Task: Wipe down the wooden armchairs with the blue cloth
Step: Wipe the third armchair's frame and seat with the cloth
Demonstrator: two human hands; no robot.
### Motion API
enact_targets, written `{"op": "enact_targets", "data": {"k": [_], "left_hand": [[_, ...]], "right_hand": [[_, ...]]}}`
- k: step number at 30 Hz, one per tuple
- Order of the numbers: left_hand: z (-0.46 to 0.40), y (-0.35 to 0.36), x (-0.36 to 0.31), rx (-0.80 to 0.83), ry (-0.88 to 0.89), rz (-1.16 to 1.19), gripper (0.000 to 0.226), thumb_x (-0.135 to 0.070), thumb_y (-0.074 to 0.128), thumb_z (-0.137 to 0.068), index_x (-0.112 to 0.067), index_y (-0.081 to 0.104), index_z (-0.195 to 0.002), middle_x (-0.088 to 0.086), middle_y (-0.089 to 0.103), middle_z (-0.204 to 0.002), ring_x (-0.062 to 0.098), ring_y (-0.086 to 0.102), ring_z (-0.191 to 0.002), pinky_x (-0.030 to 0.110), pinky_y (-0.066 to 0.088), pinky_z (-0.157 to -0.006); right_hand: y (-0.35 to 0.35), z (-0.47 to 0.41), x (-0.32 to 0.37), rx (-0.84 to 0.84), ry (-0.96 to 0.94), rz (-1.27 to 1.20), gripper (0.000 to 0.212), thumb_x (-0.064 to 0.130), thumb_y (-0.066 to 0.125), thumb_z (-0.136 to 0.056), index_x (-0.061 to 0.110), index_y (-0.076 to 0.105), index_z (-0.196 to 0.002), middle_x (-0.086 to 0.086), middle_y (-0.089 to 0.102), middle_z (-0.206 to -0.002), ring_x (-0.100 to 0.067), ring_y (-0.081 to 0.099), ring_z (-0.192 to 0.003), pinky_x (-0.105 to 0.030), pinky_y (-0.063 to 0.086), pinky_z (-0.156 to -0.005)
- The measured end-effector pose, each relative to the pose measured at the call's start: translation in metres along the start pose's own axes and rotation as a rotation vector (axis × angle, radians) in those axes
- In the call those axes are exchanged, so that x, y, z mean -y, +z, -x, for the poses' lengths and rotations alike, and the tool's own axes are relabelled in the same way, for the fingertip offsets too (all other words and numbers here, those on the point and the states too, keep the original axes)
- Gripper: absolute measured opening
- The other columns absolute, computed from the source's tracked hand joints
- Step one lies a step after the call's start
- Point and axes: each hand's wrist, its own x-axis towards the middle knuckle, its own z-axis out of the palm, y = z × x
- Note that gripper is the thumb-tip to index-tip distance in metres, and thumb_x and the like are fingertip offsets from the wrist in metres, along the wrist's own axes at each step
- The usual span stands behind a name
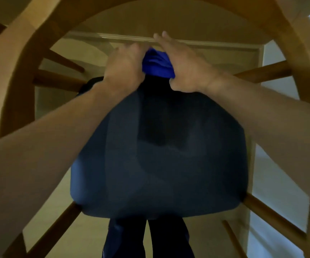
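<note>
I look down on a wooden armchair whose curved back and arm rail [20, 58] arches round the view. Its dark blue seat cushion [159, 155] fills the middle. At the seat's far edge the bunched blue cloth [157, 65] lies between my two hands. My left hand [124, 66] has its fingers curled and grips the cloth's left side. My right hand [184, 66] lies over the cloth's right side with its fingers stretched straight, pressing on it, the thumb tucked against the cloth's lower edge. Most of the cloth is hidden under my hands.
Wooden spindles [63, 61] and stretchers [273, 218] run off the chair on both sides. Beyond the chair are a pale floor and a baseboard [113, 37]. A white panel [278, 174] stands at the right. My dark trouser legs [169, 239] show below the seat.
</note>
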Motion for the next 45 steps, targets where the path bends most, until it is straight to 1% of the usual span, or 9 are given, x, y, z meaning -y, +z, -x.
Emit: {"op": "enact_targets", "data": {"k": [7, 18, 21, 26, 29, 33, 35, 41, 45], "left_hand": [[0.074, 0.022, 0.023, 0.023, -0.089, 0.184, 0.057, 0.006, 0.062, -0.080, -0.009, 0.055, -0.134, 0.009, 0.055, -0.137, 0.029, 0.052, -0.124, 0.039, 0.042, -0.105], [0.216, 0.017, 0.026, 0.144, -0.064, 0.090, 0.060, 0.000, 0.086, -0.057, -0.011, 0.071, -0.114, 0.005, 0.071, -0.114, 0.025, 0.065, -0.108, 0.040, 0.049, -0.090], [0.192, 0.004, 0.034, 0.053, -0.077, 0.129, 0.048, -0.007, 0.079, -0.071, -0.015, 0.068, -0.116, 0.004, 0.070, -0.111, 0.025, 0.061, -0.108, 0.042, 0.049, -0.091], [0.161, -0.013, 0.064, -0.184, -0.486, 0.469, 0.067, -0.020, 0.074, -0.080, -0.025, 0.041, -0.139, -0.005, 0.052, -0.135, 0.011, 0.046, -0.126, 0.026, 0.037, -0.101], [0.176, -0.007, 0.086, -0.013, -0.740, 0.529, 0.066, -0.031, 0.071, -0.084, -0.026, 0.035, -0.140, -0.001, 0.046, -0.140, 0.019, 0.046, -0.126, 0.025, 0.038, -0.088], [0.221, 0.009, 0.087, 0.041, -0.897, 0.613, 0.062, -0.030, 0.070, -0.081, -0.027, 0.033, -0.131, -0.008, 0.049, -0.120, 0.012, 0.049, -0.096, 0.017, 0.037, -0.062], [0.239, 0.017, 0.083, 0.094, -0.944, 0.588, 0.066, -0.027, 0.069, -0.082, -0.026, 0.032, -0.136, -0.005, 0.049, -0.123, 0.016, 0.050, -0.102, 0.023, 0.042, -0.073], [0.253, 0.017, 0.079, 0.113, -0.952, 0.615, 0.063, -0.005, 0.062, -0.082, -0.023, 0.035, -0.137, 0.009, 0.049, -0.129, 0.029, 0.046, -0.122, 0.042, 0.043, -0.092], [0.260, 0.014, 0.074, 0.127, -1.011, 0.601, 0.062, 0.004, 0.055, -0.084, -0.022, 0.036, -0.138, 0.008, 0.052, -0.131, 0.029, 0.050, -0.120, 0.045, 0.048, -0.090]], "right_hand": [[0.069, 0.034, 0.033, -0.068, -0.016, 0.116, 0.086, 0.001, 0.059, -0.080, 0.019, 0.023, -0.156, -0.002, 0.019, -0.164, -0.017, 0.015, -0.150, -0.042, -0.004, -0.121], [0.134, 0.132, 0.096, 0.109, -0.145, 0.171, 0.082, 0.031, 0.073, -0.079, 0.016, 0.033, -0.149, -0.007, 0.038, -0.149, -0.024, 0.040, -0.134, -0.052, 0.022, -0.116], [0.113, 0.102, 0.093, 0.107, -0.197, 0.015, 0.077, 0.009, 0.064, -0.083, 0.013, 0.031, -0.153, -0.006, 0.033, -0.157, -0.025, 0.042, -0.132, -0.041, 0.033, -0.112], [0.049, 0.021, 0.085, -0.212, -0.088, -0.149, 0.043, 0.002, 0.056, -0.079, 0.015, 0.061, -0.120, -0.007, 0.069, -0.110, -0.030, 0.064, -0.101, -0.033, 0.050, -0.085], [0.030, -0.028, 0.085, -0.241, -0.031, -0.167, 0.031, 0.001, 0.053, -0.082, 0.026, 0.054, -0.101, 0.011, 0.054, -0.080, -0.020, 0.057, -0.080, -0.024, 0.038, -0.063], [0.069, -0.043, 0.110, 0.015, -0.070, 0.107, 0.051, -0.002, 0.047, -0.086, 0.018, 0.051, -0.133, -0.011, 0.056, -0.134, -0.037, 0.050, -0.124, -0.040, 0.042, -0.097], [0.097, -0.025, 0.127, -0.024, -0.104, 0.244, 0.067, -0.004, 0.044, -0.089, 0.021, 0.036, -0.150, -0.004, 0.034, -0.157, -0.036, 0.033, -0.141, -0.048, 0.032, -0.112], [0.135, 0.073, 0.145, 0.196, -0.387, 0.230, 0.073, 0.004, 0.012, -0.084, 0.019, 0.039, -0.150, 0.000, 0.028, -0.161, -0.037, 0.019, -0.148, -0.054, 0.021, -0.117], [0.140, 0.110, 0.140, 0.336, -0.427, 0.080, 0.077, -0.017, 0.045, -0.083, 0.023, 0.040, -0.150, 0.006, 0.029, -0.159, -0.027, 0.013, -0.151, -0.042, 0.013, -0.123]]}}
